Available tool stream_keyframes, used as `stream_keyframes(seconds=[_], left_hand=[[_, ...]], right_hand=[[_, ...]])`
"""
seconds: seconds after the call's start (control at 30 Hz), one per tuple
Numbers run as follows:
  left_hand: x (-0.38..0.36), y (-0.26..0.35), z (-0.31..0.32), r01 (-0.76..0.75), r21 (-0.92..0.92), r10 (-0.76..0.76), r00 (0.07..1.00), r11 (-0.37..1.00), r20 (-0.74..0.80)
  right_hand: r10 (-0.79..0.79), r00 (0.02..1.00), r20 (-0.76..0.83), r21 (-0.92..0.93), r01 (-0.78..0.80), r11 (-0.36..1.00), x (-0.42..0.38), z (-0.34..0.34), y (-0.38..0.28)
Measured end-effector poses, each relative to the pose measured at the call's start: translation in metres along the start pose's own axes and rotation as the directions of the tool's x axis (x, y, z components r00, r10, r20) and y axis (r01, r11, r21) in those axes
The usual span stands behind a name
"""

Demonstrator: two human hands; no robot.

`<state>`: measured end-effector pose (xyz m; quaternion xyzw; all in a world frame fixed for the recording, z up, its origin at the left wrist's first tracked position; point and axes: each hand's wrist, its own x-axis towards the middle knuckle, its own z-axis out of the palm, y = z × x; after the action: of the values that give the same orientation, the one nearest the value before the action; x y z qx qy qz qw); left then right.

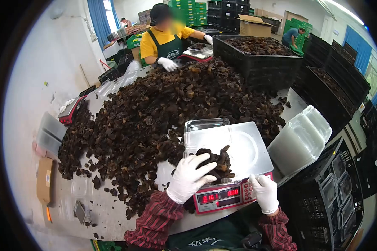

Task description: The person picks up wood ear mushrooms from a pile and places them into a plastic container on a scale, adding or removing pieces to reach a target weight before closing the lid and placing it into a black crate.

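Observation:
My left hand (190, 178), in a white glove, has its fingers and thumb around a clump of wood ear mushrooms (222, 161). The clump sits at the left front of the metal scale pan (247, 142), with a clear plastic box (207, 124) under and behind it. My right hand (264, 195), also gloved, is curled closed at the right front corner of the red scale (215, 207), beside its keypad. Whatever it may hold is hidden. Red digits on the display (209, 198) read 0.161 and 0.00.
A big mushroom heap (163, 104) covers much of the table (107, 213). Stacked clear boxes (299, 144) stand right of the scale, above a black crate (322, 201). Across the table, a gloved co-worker (165, 37) works beside a full black bin (259, 67). Another scale (71, 109) stands left.

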<state>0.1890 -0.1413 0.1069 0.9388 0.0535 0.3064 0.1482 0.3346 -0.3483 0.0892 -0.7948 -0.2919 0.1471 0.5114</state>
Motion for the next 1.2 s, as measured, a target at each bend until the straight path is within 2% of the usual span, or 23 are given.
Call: stream_keyframes(seconds=[0.07,0.23,0.3,0.4,0.43,0.53,0.6,0.63,0.67,0.7,0.73,0.8,0.83,0.87,0.9,0.93,0.97,1.0,1.03,1.07,1.13,1.17,1.2], left_hand=[[-0.002,-0.004,-0.011,0.085,-0.147,-0.098,0.992,0.986,-0.086],[-0.006,-0.028,-0.028,0.229,-0.143,-0.254,0.947,0.963,-0.195],[-0.010,-0.042,-0.028,0.288,-0.146,-0.316,0.917,0.946,-0.241],[-0.008,-0.062,-0.022,0.368,-0.143,-0.393,0.884,0.919,-0.254],[-0.004,-0.070,-0.015,0.390,-0.193,-0.429,0.869,0.900,-0.245],[0.012,-0.098,0.009,0.478,-0.270,-0.528,0.835,0.836,-0.156],[0.025,-0.112,0.025,0.535,-0.174,-0.555,0.827,0.827,-0.094],[0.031,-0.120,0.028,0.630,-0.207,-0.630,0.773,0.748,0.078],[0.029,-0.137,0.044,0.641,-0.395,-0.633,0.755,0.658,0.172],[0.030,-0.144,0.048,0.622,-0.568,-0.630,0.745,0.539,0.219],[0.028,-0.149,0.053,0.584,-0.711,-0.617,0.740,0.391,0.268],[0.031,-0.133,0.045,0.324,-0.901,-0.621,0.779,0.287,0.083],[0.035,-0.109,0.028,0.203,-0.941,-0.629,0.777,0.271,-0.014],[0.032,-0.088,0.011,0.158,-0.910,-0.570,0.816,0.383,-0.098],[0.021,-0.077,-0.005,0.264,-0.864,-0.527,0.850,0.428,-0.001],[-0.001,-0.073,-0.006,0.272,-0.823,-0.521,0.853,0.499,-0.033],[-0.012,-0.056,-0.019,0.039,-0.749,-0.229,0.962,0.662,-0.152],[-0.029,-0.053,-0.030,0.061,-0.444,-0.112,0.990,0.894,-0.091],[-0.040,-0.038,-0.033,0.122,-0.234,-0.142,0.988,0.964,-0.068],[-0.052,-0.026,-0.025,0.270,-0.325,-0.306,0.950,0.906,-0.065],[-0.072,-0.014,-0.007,0.456,-0.513,-0.524,0.852,0.728,0.014],[-0.080,-0.009,-0.002,0.520,-0.742,-0.646,0.748,0.424,0.155],[-0.083,-0.005,0.001,0.509,-0.859,-0.693,0.638,0.054,0.335]], right_hand=[[-0.115,0.993,-0.023,-0.052,0.113,0.992,-0.001,0.000,-0.003],[-0.023,1.000,0.019,0.029,0.022,0.999,0.002,0.005,-0.001],[-0.274,0.961,-0.029,-0.151,0.266,0.952,0.001,0.008,0.005],[-0.300,0.954,0.002,-0.158,0.297,0.942,0.001,0.012,-0.003],[-0.242,0.970,0.016,-0.178,0.241,0.954,0.002,0.012,-0.003],[-0.335,0.942,0.014,-0.187,0.332,0.925,0.003,0.018,-0.024],[-0.367,0.930,-0.019,-0.202,0.356,0.912,0.006,0.021,-0.020],[-0.353,0.934,-0.052,-0.193,0.337,0.921,0.007,0.022,-0.013],[-0.339,0.937,-0.087,-0.183,0.320,0.930,0.011,0.021,-0.005],[-0.484,0.871,-0.081,-0.292,0.444,0.847,0.015,0.018,0.003],[-0.490,0.867,-0.087,-0.296,0.447,0.844,0.014,0.016,0.005],[-0.098,0.985,-0.143,0.072,0.109,0.991,0.012,0.012,0.006],[-0.036,0.995,-0.094,0.077,0.043,0.996,0.012,0.006,0.002],[-0.038,0.993,-0.107,0.079,0.047,0.996,0.014,0.003,0.005],[-0.023,0.998,-0.056,0.193,0.034,0.981,0.016,0.001,0.010],[-0.016,1.000,-0.004,0.304,0.016,0.952,0.016,0.001,0.014],[0.033,0.996,0.080,0.386,-0.062,0.920,0.016,0.002,0.015],[0.026,0.998,0.064,0.398,-0.049,0.916,0.018,0.003,0.015],[0.065,0.971,0.228,0.378,-0.150,0.914,0.020,0.004,0.013],[0.101,0.917,0.386,0.339,-0.243,0.909,0.023,0.006,0.012],[0.282,0.831,0.480,0.260,-0.442,0.858,0.026,0.015,0.009],[0.281,0.811,0.513,0.305,-0.478,0.824,0.028,0.016,0.010],[0.278,0.790,0.547,0.343,-0.515,0.786,0.029,0.015,0.013]])
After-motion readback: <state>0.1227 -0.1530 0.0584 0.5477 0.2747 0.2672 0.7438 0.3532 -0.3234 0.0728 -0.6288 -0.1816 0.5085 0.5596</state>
